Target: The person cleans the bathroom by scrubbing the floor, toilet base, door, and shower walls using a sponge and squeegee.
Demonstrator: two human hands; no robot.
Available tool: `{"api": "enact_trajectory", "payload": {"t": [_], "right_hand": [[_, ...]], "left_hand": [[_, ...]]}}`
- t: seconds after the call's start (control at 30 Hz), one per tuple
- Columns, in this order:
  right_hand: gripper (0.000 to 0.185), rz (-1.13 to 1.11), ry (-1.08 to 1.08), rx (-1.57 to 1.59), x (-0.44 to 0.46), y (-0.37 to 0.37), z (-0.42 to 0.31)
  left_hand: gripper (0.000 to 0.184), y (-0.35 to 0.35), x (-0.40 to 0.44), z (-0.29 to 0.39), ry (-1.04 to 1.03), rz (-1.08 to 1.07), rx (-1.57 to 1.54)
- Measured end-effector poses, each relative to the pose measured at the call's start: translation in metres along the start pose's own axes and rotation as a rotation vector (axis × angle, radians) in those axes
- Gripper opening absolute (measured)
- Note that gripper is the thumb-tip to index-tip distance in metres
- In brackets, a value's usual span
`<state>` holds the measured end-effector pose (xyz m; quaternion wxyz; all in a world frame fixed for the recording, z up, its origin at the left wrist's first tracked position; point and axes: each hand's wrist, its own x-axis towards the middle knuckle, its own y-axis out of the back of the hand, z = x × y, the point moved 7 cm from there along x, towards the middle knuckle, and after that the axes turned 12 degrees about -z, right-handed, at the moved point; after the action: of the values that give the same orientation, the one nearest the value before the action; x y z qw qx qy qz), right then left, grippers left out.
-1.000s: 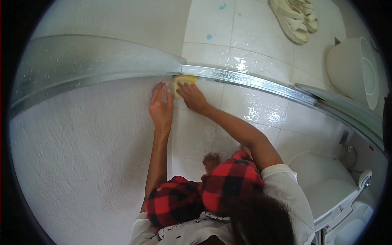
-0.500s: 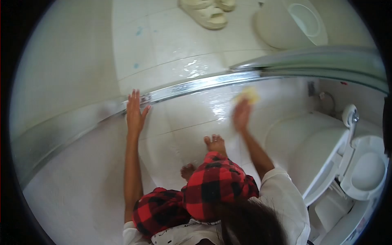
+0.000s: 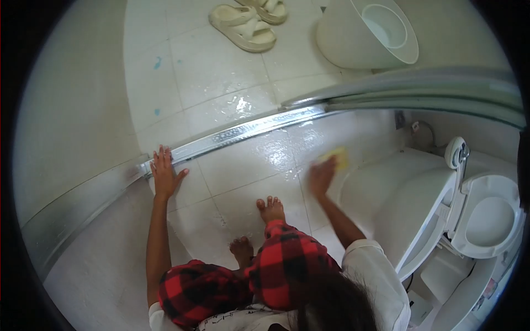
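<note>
My left hand [image 3: 164,175] rests with fingers spread on the left end of a shiny metal floor track [image 3: 243,131]. My right hand [image 3: 322,177] is closed on a yellow cloth [image 3: 341,158], low over the wet white floor tiles [image 3: 248,182] and to the right of my feet. Motion blurs this hand, and the cloth's exact form is unclear; its near part lies hidden behind my fingers. Water glints on the tiles close to the track.
Beyond the track are cream sandals [image 3: 243,30] and a white bin [image 3: 342,36]. Curved glass door panels [image 3: 441,91] stand at the right. A white toilet [image 3: 406,198] and its seat [image 3: 491,220] fill the right side. My bare foot [image 3: 271,209] is on the floor.
The camera view has shifted, so the scene sits further left. My right hand has moved the yellow cloth back from the track, toward the toilet. My left hand stays on the track.
</note>
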<state>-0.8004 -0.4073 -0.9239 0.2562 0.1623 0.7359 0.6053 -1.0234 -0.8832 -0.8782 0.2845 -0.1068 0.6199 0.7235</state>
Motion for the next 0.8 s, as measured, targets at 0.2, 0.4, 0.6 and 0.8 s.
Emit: {"api": "enact_trajectory", "payload": {"t": [0.2,0.4,0.6,0.8], "right_hand": [[0.035,-0.061,0.301,0.326,0.095,0.028,-0.058],[0.03,0.244,0.117,1.062,0.011,-0.021,-0.042],[0.044,-0.211,0.833,0.418,0.024,0.044,-0.231],[0.045,0.142,0.1,0.502,0.029,0.06,-0.067]], "left_hand": [[0.096,-0.004,0.003,-0.011,-0.01,-0.019,-0.027],[0.097,0.006,-0.001,-0.006,0.032,-0.023,-0.062],[0.103,0.003,0.003,-0.015,0.056,-0.078,-0.075],[0.109,0.004,0.003,-0.008,0.08,-0.183,-0.084]]}}
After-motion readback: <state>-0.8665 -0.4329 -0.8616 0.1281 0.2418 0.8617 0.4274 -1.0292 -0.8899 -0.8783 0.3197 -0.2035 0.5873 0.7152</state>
